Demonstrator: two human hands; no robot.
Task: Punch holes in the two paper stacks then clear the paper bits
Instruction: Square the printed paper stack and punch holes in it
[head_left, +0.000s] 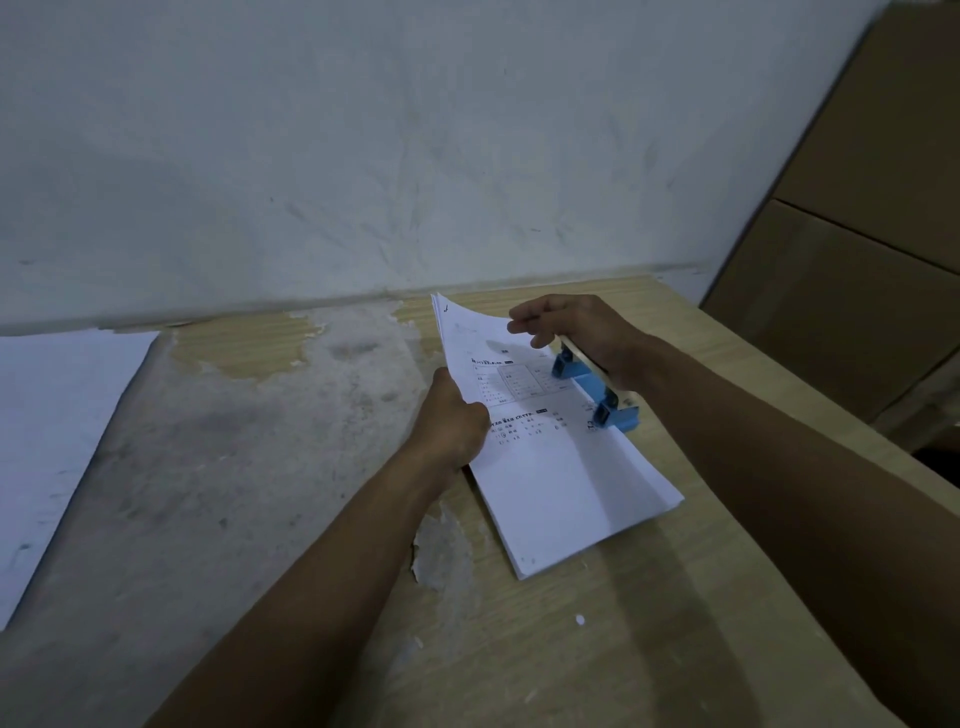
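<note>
A stack of printed white paper (566, 467) lies on the worn wooden table (571, 649), its right edge slid into a blue hole punch (597, 389). My left hand (452, 421) grips the stack's left edge, and the far corner of the sheets curls upward. My right hand (582, 332) rests on the punch's metal lever, fingers wrapped over it. A second white paper stack (57, 415) lies flat at the far left of the table. One small white paper bit (580, 619) sits on the wood in front of the stack.
A scuffed pale wall (415, 156) runs along the table's far edge. Stacked cardboard boxes (857, 234) stand to the right. The table's laminate is peeled and grey across the middle (234, 441).
</note>
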